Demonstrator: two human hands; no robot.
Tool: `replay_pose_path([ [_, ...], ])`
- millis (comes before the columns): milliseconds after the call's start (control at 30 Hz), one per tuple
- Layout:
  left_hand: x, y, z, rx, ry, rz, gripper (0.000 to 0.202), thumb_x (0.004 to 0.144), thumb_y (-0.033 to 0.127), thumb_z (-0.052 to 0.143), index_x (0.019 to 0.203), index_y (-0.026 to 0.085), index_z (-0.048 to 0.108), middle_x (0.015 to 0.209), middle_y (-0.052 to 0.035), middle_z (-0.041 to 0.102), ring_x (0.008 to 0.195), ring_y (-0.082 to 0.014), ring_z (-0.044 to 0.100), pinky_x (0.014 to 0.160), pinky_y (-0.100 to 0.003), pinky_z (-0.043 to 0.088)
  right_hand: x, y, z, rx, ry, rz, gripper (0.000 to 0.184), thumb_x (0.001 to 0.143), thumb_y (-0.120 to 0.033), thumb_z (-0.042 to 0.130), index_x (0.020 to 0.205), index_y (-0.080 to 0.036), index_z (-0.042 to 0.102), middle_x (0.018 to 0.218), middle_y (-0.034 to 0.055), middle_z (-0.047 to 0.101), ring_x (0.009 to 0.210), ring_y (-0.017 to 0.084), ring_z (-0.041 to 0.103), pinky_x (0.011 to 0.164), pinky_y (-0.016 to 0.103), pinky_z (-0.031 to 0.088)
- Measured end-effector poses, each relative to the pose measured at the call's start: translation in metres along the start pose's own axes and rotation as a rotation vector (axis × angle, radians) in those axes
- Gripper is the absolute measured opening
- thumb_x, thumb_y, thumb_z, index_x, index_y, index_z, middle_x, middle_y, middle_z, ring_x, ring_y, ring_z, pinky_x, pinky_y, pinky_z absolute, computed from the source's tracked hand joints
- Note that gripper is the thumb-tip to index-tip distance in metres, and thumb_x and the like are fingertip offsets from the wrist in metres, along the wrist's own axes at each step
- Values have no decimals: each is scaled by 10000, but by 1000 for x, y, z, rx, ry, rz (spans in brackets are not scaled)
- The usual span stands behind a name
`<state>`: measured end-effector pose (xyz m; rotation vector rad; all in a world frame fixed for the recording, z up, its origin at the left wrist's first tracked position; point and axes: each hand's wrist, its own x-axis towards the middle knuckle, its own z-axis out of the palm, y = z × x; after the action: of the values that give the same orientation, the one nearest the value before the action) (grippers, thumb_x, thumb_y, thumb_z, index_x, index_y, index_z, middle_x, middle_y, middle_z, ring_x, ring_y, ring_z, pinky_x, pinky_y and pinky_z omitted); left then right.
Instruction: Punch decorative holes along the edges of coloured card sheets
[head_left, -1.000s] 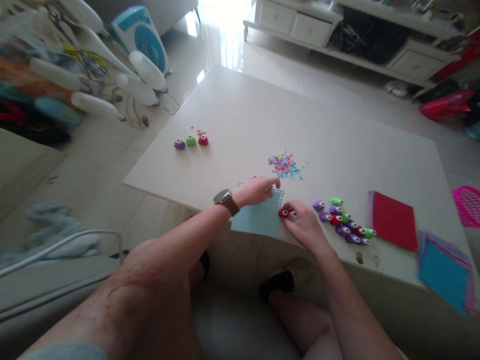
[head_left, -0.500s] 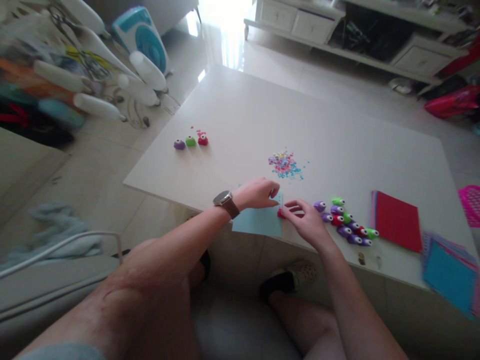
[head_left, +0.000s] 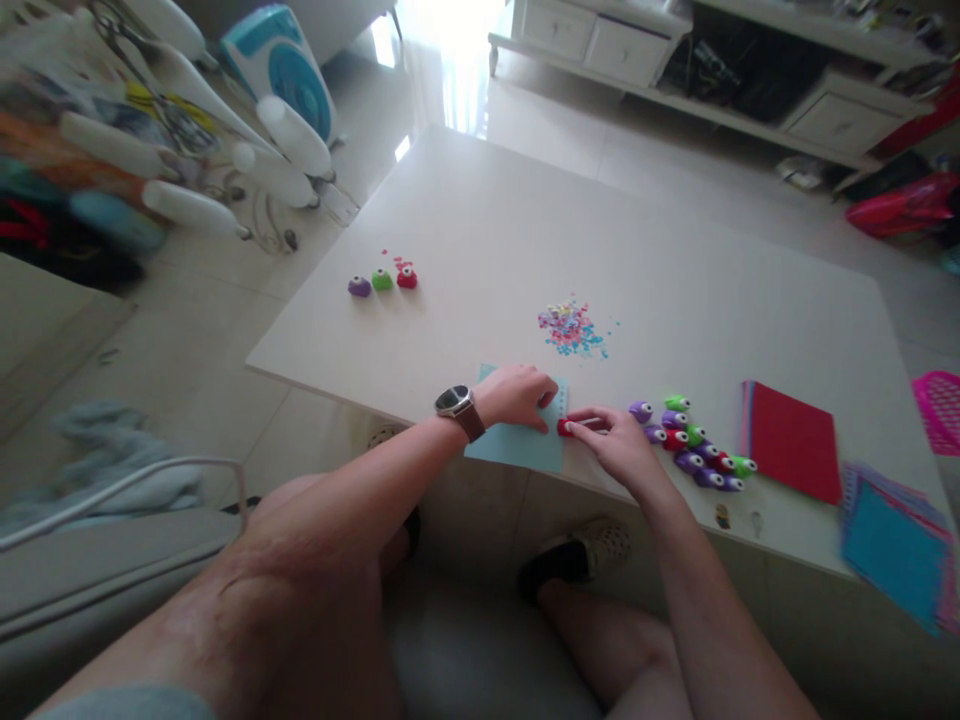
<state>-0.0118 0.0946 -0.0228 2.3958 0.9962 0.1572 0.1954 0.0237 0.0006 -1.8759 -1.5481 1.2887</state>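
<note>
A light blue sheet of paper (head_left: 514, 448) lies at the table's near edge, with a row of small punched holes down its right side. My left hand (head_left: 517, 395) rests on the sheet, thumb stretched out and apart from the bent fingers, holding nothing. At the sheet's right edge, the fingers and thumb of my right hand (head_left: 611, 435) close on a small red craft paper punch (head_left: 565, 427). Beside that hand sits a group of purple, green and red paper punches (head_left: 694, 450) with eye-like tops. A pile of tiny coloured paper cut-outs (head_left: 570, 328) lies beyond my hands.
Three more punches (head_left: 382, 280) stand at the table's left, near a few red cut-outs. A red paper stack (head_left: 795, 440) and blue punched sheets (head_left: 896, 545) lie at the right. Near the front edge is a small figure-shaped trinket (head_left: 722, 516).
My left hand has shifted slightly, its thumb now lower on the sheet. My right hand has moved a little right and shows more of the red punch at the paper's edge.
</note>
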Motion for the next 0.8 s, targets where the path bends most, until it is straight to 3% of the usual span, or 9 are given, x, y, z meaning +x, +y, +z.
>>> replay_pose_path([
  [800,1,-1,2,-3,11,19,330,741,527,783,844,221,718,768,-52,733,716,-214,667,590,-292,356,6,7,9,67,46,-61,308,756,-480,747,883,-200,748,893,93,769,838,261,713,802,394,545],
])
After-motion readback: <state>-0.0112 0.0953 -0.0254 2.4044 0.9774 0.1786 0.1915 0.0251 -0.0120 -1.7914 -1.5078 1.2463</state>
